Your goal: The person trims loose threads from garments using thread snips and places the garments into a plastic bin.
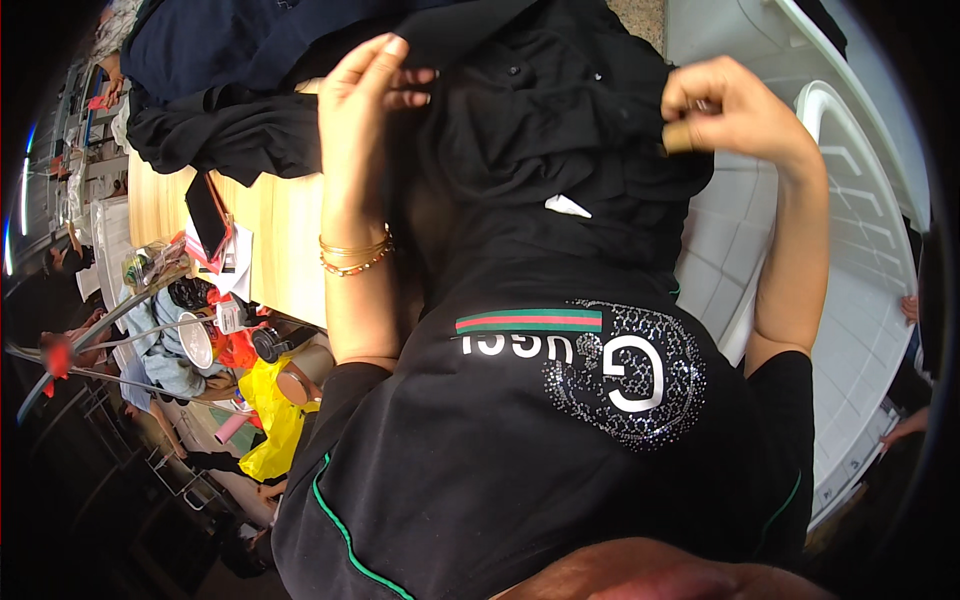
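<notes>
A black garment (560, 110) lies bunched in front of me, with small buttons and a white tag (568, 206) on its near part. My left hand (360, 90), with gold bracelets at the wrist, is at the garment's left side; its fingers are bent, with black cloth between thumb and fingertips. My right hand (725, 110) is closed at the garment's right edge, slightly blurred, thumb pressed toward the curled fingers. Folds hide how much cloth each hand holds. More black cloth (225, 130) lies left of my left hand, below dark navy cloth (220, 45).
A pale wooden table (280, 230) is on the left, bearing a dark red-edged folder (208, 215) over papers. Beyond it are a yellow bag (275, 420), a white cup (195, 340) and a metal stand (110, 320). White plastic tubs (850, 260) stand on the right, another person's hand (909, 306) beside them.
</notes>
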`<action>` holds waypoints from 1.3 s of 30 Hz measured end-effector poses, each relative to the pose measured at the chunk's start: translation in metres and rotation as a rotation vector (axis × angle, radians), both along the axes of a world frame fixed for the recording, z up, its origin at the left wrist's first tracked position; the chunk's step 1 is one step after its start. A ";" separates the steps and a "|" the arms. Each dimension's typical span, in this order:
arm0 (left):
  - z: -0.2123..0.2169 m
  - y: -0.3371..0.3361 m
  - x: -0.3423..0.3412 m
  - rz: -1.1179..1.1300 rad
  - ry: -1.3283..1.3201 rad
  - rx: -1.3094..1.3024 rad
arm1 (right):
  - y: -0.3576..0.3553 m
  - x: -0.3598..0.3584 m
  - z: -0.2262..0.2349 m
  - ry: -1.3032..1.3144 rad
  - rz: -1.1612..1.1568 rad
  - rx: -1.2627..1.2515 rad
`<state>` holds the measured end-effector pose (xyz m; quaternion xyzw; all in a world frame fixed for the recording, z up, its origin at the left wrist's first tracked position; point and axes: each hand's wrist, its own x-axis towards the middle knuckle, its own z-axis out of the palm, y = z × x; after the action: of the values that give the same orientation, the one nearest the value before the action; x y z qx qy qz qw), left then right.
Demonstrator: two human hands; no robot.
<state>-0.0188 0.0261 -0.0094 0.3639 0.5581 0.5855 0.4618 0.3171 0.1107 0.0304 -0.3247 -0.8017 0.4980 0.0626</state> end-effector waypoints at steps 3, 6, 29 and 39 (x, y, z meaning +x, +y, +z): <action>0.019 0.015 0.004 0.053 -0.274 0.088 | -0.020 -0.010 0.023 0.280 0.368 -0.175; -0.002 0.038 -0.028 -0.063 -0.559 0.085 | -0.045 -0.046 0.026 0.249 0.705 -0.258; 0.036 0.005 0.060 -0.507 -0.318 0.044 | -0.015 -0.044 -0.015 0.446 -0.361 -0.038; 0.031 0.007 0.060 -0.426 -0.079 0.203 | -0.020 -0.067 -0.002 0.774 -0.678 0.229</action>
<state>0.0413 0.0333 0.0219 0.4949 0.3884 0.5418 0.5574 0.2502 0.0902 0.0285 -0.3492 -0.6190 0.4425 0.5468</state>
